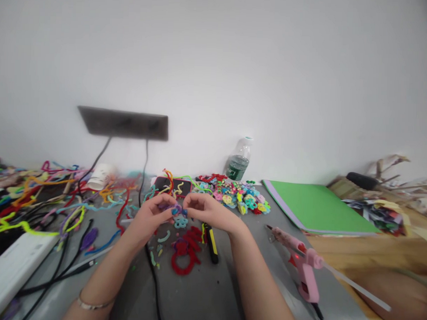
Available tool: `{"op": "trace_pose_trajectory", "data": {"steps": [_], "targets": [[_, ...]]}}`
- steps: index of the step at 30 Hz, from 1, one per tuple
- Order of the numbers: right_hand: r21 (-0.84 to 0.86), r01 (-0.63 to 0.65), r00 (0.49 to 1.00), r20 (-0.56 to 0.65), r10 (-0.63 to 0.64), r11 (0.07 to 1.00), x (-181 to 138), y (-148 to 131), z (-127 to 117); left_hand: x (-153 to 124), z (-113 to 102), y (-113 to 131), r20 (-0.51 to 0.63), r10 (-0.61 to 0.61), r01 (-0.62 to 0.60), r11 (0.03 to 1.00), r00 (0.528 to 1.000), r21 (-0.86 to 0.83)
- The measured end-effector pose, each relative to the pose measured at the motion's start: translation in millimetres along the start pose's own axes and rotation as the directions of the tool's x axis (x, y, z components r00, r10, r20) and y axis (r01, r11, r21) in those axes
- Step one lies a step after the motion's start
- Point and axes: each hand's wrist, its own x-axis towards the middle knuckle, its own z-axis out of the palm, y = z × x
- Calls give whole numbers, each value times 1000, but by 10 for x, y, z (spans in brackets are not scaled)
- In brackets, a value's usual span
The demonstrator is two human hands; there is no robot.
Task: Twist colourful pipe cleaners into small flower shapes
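Note:
Near the middle of the view, my left hand [155, 215] and my right hand [208, 211] meet with fingertips pinched around a small purple pipe cleaner piece [178, 208]. Its exact shape is partly covered by my fingers. Just below it is a light-blue pipe cleaner flower [180, 222]; whether it touches my fingers I cannot tell. Closer to me on the grey table lie red pipe cleaner shapes [182, 266], one of them a ring. A black and yellow utility knife [211, 244] rests beside them, under my right wrist. Small pale green scraps [163, 236] lie to the left.
A pile of colourful pipe cleaner flowers [249, 198] sits behind my right hand, near a water bottle [238, 160]. To the right are a pink glue gun [297, 261] and green sheets [320, 208]. Loose pipe cleaners [82, 204], a paper cup [100, 176] and black cables [150, 265] occupy the left.

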Motion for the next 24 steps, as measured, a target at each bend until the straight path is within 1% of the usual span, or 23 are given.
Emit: {"op": "trace_pose_trajectory", "data": {"steps": [2, 6, 8, 10, 12, 16, 18, 21, 24], "targets": [[29, -7, 1000, -17, 7, 1000, 11, 13, 6, 5, -18, -7, -12, 20, -20, 1000, 1000, 17], [58, -16, 999, -36, 18, 998, 46, 75, 12, 21, -42, 5, -41, 79, -73, 988, 996, 137], [76, -6, 999, -42, 9, 997, 55, 91, 16, 26, -46, 12, -51, 92, -82, 981, 994, 175], [90, 10, 999, -51, -5, 996, 49, 80, 16, 30, -51, 5, -57, 84, -73, 981, 995, 178], [61, 18, 998, -62, -14, 998, 30, 47, 11, 32, -58, -16, -47, 63, -54, 984, 997, 170], [-87, 16, 994, -104, -25, 996, -18, -35, -10, 29, -54, -63, -12, 20, -18, 991, 1000, 131], [-120, 14, 994, -108, -27, 993, -31, -59, -18, 22, -40, -66, -3, 12, -11, 992, 1000, 122], [-118, 14, 995, -99, -26, 993, -28, -64, -22, 11, -20, -46, 7, 24, -24, 990, 1000, 142], [-171, 54, 984, -160, -82, 984, -10, -42, -21, 9, -14, -27, 5, 49, -49, 982, 999, 185]]}}
